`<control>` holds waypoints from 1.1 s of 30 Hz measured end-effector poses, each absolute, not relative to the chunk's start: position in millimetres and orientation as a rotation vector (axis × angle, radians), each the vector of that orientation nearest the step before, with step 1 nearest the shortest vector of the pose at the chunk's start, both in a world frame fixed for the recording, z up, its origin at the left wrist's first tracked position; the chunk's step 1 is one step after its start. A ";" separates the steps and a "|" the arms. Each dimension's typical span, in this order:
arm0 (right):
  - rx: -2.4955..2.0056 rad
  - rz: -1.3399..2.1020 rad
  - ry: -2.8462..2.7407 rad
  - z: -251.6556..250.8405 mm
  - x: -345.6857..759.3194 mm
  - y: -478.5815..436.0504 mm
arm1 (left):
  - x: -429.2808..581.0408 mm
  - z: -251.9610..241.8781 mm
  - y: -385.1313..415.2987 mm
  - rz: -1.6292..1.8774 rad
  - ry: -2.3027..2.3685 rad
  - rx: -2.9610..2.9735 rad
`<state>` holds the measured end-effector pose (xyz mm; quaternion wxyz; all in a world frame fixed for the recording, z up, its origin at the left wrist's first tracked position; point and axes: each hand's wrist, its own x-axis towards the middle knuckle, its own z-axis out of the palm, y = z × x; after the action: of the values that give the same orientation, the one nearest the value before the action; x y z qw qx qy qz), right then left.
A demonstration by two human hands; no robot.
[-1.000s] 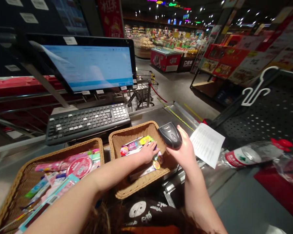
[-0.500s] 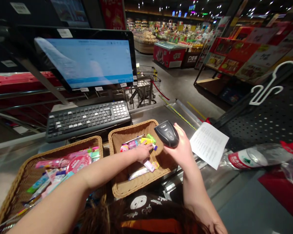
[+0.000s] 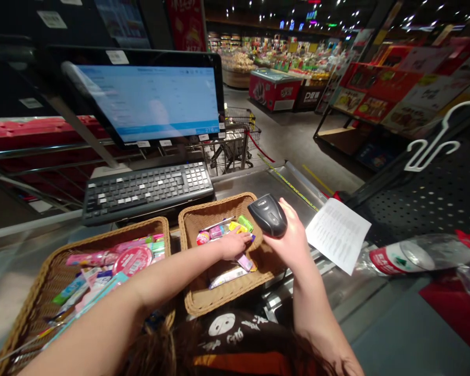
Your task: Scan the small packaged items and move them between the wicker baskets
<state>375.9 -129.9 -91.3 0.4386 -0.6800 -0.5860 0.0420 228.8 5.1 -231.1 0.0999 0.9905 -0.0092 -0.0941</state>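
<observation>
My right hand [image 3: 293, 235] is wrapped round a black handheld barcode scanner [image 3: 269, 215], held above the right edge of a small wicker basket [image 3: 203, 305]. My left hand [image 3: 235, 244] is down inside that basket, its fingers stretched over small packaged items. A dark blue bit of packaging shows by the fingertips. Around the hand lie a yellow packet [image 3: 238, 226], a green packet [image 3: 245, 223], a pink container [image 3: 216, 232] and a pink-and-white item [image 3: 243, 262]. Nearer me lies a long white wrapped item [image 3: 227, 277]. What is under the palm is hidden.
At left stands a larger wicker basket [image 3: 43, 261] of colourful packages, with a round pink tub [image 3: 133, 260]. Behind are a keyboard [image 3: 147, 190] and a lit monitor [image 3: 152, 102]. To the right are a printed paper [image 3: 339, 232], a plastic bottle [image 3: 403, 257] and a white hanger [image 3: 433, 141].
The view has shifted slightly, so the baskets and monitor appear a little further right. My left hand's fingers look closer together over the items. The scanner stays in my right hand.
</observation>
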 end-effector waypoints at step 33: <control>-1.273 0.072 -1.874 -49.7 254.7 -127.9 | -15.3 -34.8 -24.2 1.125 1.383 2.788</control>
<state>254.7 -127.9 -49.7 0.4237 -0.5089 -0.7488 0.0287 -15.3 -24.2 -34.8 -0.0838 0.8395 0.4165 0.3388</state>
